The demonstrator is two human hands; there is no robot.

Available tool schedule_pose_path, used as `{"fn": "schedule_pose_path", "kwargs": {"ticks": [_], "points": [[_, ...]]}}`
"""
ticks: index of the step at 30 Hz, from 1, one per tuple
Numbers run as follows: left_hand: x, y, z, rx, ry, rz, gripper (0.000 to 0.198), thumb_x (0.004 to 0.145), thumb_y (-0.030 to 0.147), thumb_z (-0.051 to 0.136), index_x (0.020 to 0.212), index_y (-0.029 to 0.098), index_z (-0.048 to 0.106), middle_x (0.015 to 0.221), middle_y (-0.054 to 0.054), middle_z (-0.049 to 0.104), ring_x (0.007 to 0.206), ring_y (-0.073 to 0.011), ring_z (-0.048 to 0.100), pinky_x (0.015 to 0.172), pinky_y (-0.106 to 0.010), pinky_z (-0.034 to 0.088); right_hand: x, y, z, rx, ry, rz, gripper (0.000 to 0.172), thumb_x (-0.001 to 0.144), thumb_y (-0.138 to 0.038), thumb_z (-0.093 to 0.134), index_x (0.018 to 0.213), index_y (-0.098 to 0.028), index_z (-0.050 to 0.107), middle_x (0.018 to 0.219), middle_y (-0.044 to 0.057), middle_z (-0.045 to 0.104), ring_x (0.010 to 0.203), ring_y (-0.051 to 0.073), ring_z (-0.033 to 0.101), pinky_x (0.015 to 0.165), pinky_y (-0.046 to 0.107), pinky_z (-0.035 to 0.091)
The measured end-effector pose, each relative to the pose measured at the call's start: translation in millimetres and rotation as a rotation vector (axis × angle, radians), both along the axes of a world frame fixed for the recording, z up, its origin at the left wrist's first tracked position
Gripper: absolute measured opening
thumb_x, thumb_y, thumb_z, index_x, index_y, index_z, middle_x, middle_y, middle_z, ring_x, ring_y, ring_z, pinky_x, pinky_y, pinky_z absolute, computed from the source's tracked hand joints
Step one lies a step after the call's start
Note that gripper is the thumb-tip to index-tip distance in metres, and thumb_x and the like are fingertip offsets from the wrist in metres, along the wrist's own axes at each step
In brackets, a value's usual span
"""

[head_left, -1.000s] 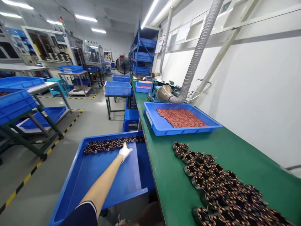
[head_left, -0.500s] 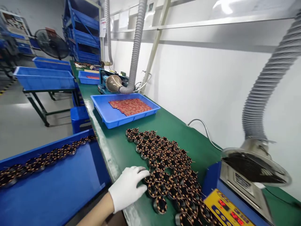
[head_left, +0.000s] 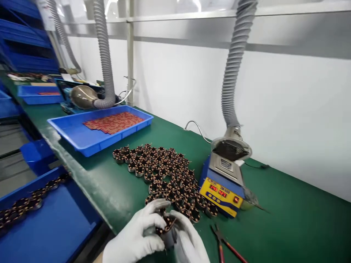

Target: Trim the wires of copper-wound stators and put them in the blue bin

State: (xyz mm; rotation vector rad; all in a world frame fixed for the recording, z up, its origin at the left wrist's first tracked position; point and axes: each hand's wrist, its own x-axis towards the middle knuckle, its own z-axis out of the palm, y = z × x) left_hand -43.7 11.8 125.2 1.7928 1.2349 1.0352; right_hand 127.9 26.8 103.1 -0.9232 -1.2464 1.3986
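Note:
Both my hands wear white gloves and meet at the near edge of the green bench. My left hand point(head_left: 137, 235) is curled around a small wound copper coil point(head_left: 165, 227), a dark ring with copper wire. My right hand point(head_left: 189, 241) closes on the same coil from the right. Just beyond them lies a heap of several similar coils point(head_left: 161, 175) spread across the bench top.
A blue and yellow soldering station point(head_left: 223, 184) with red digits stands right of the heap under a grey extraction hose point(head_left: 233, 73). Red-handled pliers point(head_left: 223, 243) lie by my right hand. A blue tray of red parts point(head_left: 90, 129) sits behind; a blue bin with coils point(head_left: 55, 223) is lower left.
The view swung right from the blue bin to the bench. My left hand left the bin, reached the coil heap, and now both hands hold one coil.

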Motion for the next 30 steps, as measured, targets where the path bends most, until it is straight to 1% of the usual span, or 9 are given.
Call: {"fn": "schedule_pose_path", "kwargs": {"ticks": [2,5,9,14,17,19,23,26,30], "points": [[25.3,1.3,-2.1,0.072,-0.001,0.012,0.052,0.084,0.067,0.038,0.097,0.023,0.063,0.131,-0.013,0.056,0.123,-0.0267,0.05,0.099,-0.039,0.045,1.0,3.6,8.3,-0.087,0.077,-0.076,0.036,0.073,-0.052,0.068,0.093,-0.022,0.07,0.097,0.008,0.073,0.093,0.023,0.068,0.085,0.033,0.054],[54.9,1.3,-12.5,0.317,0.207,0.171,0.044,0.083,0.046,0.058,0.121,0.024,0.049,0.126,-0.015,0.059,0.115,-0.0273,0.057,0.092,-0.04,0.051,11.3,3.0,13.9,-0.089,0.105,-0.244,0.029,0.07,-0.046,0.072,0.086,-0.023,0.07,0.092,0.007,0.073,0.089,0.021,0.068,0.082,0.033,0.054],[72.3,0.7,-17.2,0.528,0.312,0.201,0.048,0.073,0.028,0.072,0.117,0.024,0.054,0.107,-0.012,0.069,0.093,-0.0287,0.067,0.077,-0.039,0.057,30.7,-2.7,16.1,0.026,0.032,-0.314,0.013,0.072,-0.036,0.072,0.073,-0.024,0.07,0.089,0.004,0.072,0.087,0.019,0.066,0.081,0.029,0.053],[75.7,-4.9,3.3,-0.147,-0.029,-0.033,0.047,0.059,0.011,0.077,0.101,0.029,0.066,0.106,-0.001,0.069,0.1,-0.0239,0.063,0.089,-0.032,0.051,62.6,3.4,33.4,0.086,0.122,-0.118,0.012,0.074,-0.031,0.071,0.065,-0.023,0.07,0.07,0.002,0.068,0.071,0.015,0.065,0.068,0.025,0.054],[74.8,-7.9,12.6,-0.313,-0.108,-0.049,0.047,0.054,0.004,0.076,0.094,0.029,0.069,0.102,0.001,0.069,0.1,-0.023,0.062,0.091,-0.03,0.048,80.6,7.8,41.1,0.03,0.431,-0.158,0.013,0.074,-0.04,0.071,0.068,-0.028,0.07,0.069,-0.003,0.068,0.073,0.015,0.068,0.074,0.029,0.057],[75.0,-7.7,12.4,-0.222,-0.049,-0.02,0.048,0.052,0.009,0.08,0.094,0.029,0.069,0.1,-0.001,0.069,0.098,-0.0247,0.062,0.089,-0.032,0.05,82.5,5.6,40.6,-0.037,0.5,-0.19,0.011,0.07,-0.039,0.074,0.074,-0.029,0.071,0.078,-0.002,0.071,0.08,0.016,0.069,0.079,0.032,0.056],[77.4,-4.4,5.8,0.256,0.082,0.041,0.056,0.055,0.015,0.082,0.106,0.03,0.064,0.104,-0.003,0.07,0.099,-0.0252,0.064,0.085,-0.031,0.053,59.8,-10.3,34.2,-0.199,0.31,-0.028,0.045,0.053,-0.046,0.083,0.09,-0.023,0.071,0.088,0.006,0.073,0.079,0.023,0.069,0.075,0.037,0.056],[75.5,-0.7,6.5,0.414,0.075,0.049,0.061,0.061,0.019,0.081,0.115,0.032,0.057,0.108,-0.003,0.07,0.099,-0.0217,0.064,0.085,-0.026,0.053,43.6,-20.2,32.8,-0.328,0.384,-0.021,0.05,0.052,-0.048,0.083,0.092,-0.021,0.07,0.091,0.008,0.072,0.082,0.023,0.067,0.081,0.038,0.052],[71.3,9.2,14.7,0.408,-0.072,-0.057,0.017,0.084,0.035,0.062,0.1,0.031,0.066,0.094,-0.001,0.073,0.093,-0.0187,0.065,0.084,-0.026,0.051,41.6,-22.2,34.1,-0.494,0.53,0.006,0.05,0.048,-0.035,0.089,0.093,-0.02,0.071,0.09,0.006,0.072,0.078,0.017,0.067,0.08,0.031,0.051]]}}
